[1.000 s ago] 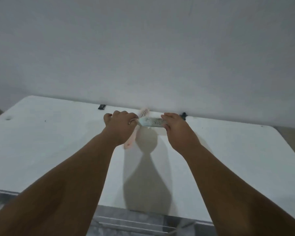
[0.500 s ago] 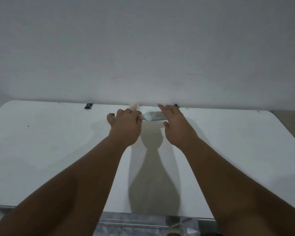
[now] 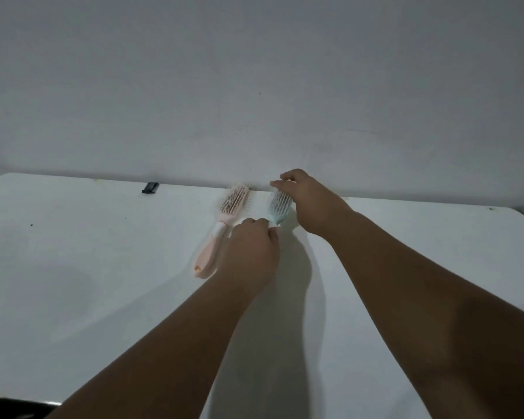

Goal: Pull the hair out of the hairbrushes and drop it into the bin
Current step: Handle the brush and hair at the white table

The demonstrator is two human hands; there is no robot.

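Observation:
A pale blue hairbrush (image 3: 279,208) points away from me over the white table (image 3: 88,267), bristles up. My left hand (image 3: 250,255) grips its handle, which is hidden inside the fist. My right hand (image 3: 309,201) hovers over the far end of the brush head, thumb and forefinger pinched at the bristle tips; I cannot tell whether hair is between them. A pink hairbrush (image 3: 221,228) lies flat on the table just left of my left hand, its head toward the wall. No bin is in view.
A small black clip (image 3: 150,187) sits at the table's far edge by the plain wall. A dark object (image 3: 9,406) shows at the bottom left corner below the table's near edge.
The blue brush has turned from lying sideways between both hands to pointing away from me. My right hand has risen to its far end. The pink brush is now uncovered.

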